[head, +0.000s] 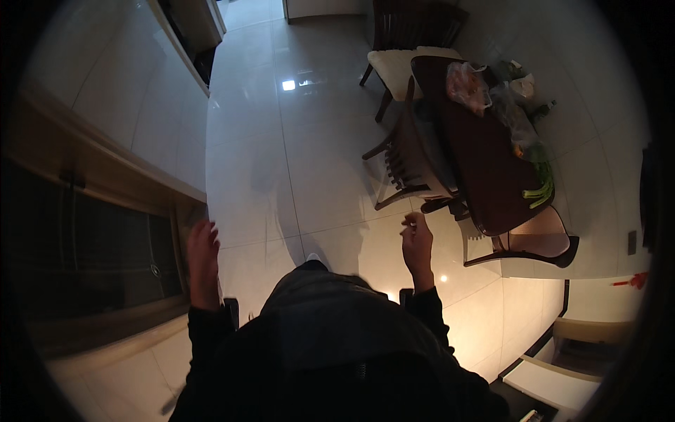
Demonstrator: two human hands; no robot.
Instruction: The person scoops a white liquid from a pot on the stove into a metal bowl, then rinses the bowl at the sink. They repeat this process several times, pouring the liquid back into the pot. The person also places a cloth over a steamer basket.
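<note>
Both of my hands hang in front of my dark-clothed body above a tiled floor (pixel 327 195). My left hand (pixel 204 256) is beside the wooden frame of a dark glazed cabinet or door (pixel 105 248); its fingers are slightly curled and apart, with nothing seen in them. My right hand (pixel 416 242) is nearest to a wooden chair (pixel 401 174) and the dark dining table (pixel 474 153); its fingers are curled, and whether anything small is in them cannot be told. On the table lie a plastic bag with reddish contents (pixel 466 84), a clear plastic bag (pixel 514 118) and green leafy stalks (pixel 543 187).
A chair with a pale cushion (pixel 395 71) stands beyond the table, another padded chair (pixel 543 237) at its near end. A dark bottle (pixel 543 109) lies or stands by the bags. Light furniture (pixel 553 377) is at lower right; a doorway opens at top left.
</note>
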